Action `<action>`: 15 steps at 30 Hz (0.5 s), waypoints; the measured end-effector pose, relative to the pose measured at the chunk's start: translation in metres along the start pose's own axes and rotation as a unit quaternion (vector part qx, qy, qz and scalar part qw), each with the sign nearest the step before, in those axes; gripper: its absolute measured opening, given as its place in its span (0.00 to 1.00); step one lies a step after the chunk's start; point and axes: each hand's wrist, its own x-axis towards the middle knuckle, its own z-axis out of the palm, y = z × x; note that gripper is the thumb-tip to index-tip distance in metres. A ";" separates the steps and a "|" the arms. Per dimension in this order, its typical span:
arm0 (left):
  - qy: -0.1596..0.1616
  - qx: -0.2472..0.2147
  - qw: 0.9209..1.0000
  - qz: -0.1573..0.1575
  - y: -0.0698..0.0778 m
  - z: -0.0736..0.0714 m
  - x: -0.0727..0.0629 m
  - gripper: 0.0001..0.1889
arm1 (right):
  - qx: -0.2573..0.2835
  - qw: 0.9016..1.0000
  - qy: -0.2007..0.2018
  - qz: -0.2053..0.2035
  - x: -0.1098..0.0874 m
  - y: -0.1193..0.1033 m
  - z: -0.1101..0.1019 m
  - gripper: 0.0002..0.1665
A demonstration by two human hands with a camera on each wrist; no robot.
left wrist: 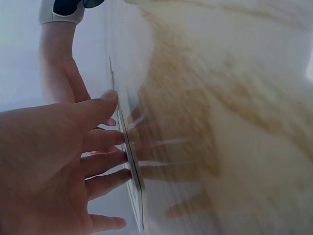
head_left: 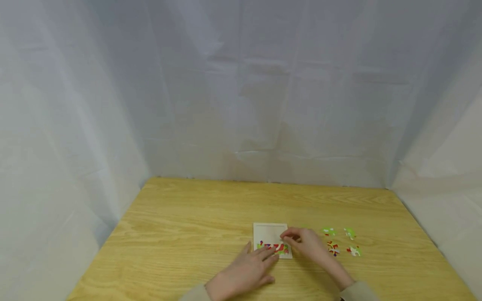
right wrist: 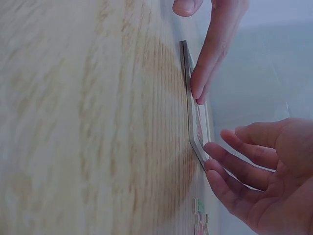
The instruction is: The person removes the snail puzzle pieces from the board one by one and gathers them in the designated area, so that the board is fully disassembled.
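A pale puzzle tray (head_left: 270, 230) lies on the table; its near part carries a row of red, green and white jigsaw pieces (head_left: 280, 247). My left hand (head_left: 250, 267) rests on that near part with fingers spread and nearly straight; in the left wrist view its fingertips (left wrist: 120, 175) meet the tray edge. At the tray's right side is my right hand (head_left: 306, 243), fingers gently bent, thumb close to the index finger. The right wrist view shows no piece between them; the lower fingertips (right wrist: 211, 164) are at the tray's rim (right wrist: 197, 149).
Right of the right hand lie several loose jigsaw pieces: a green one (head_left: 350, 233), another green one (head_left: 329, 231), a red and blue one (head_left: 333, 248) and a white and green one (head_left: 354, 251). White sheeting (head_left: 263, 104) surrounds the wooden table (head_left: 180, 225) at the back and sides.
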 end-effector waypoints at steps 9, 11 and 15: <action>-0.016 -0.004 1.000 -0.011 0.004 -0.010 0.001 0.31 | -0.003 1.000 -0.010 -0.007 0.000 -0.003 0.001 0.07; -0.021 -0.006 1.000 -0.014 0.005 -0.012 0.001 0.31 | -0.006 1.000 -0.010 -0.007 0.001 -0.003 0.001 0.07; -0.022 -0.006 1.000 -0.017 0.005 -0.011 0.001 0.31 | -0.012 1.000 -0.010 -0.012 0.002 -0.003 0.004 0.08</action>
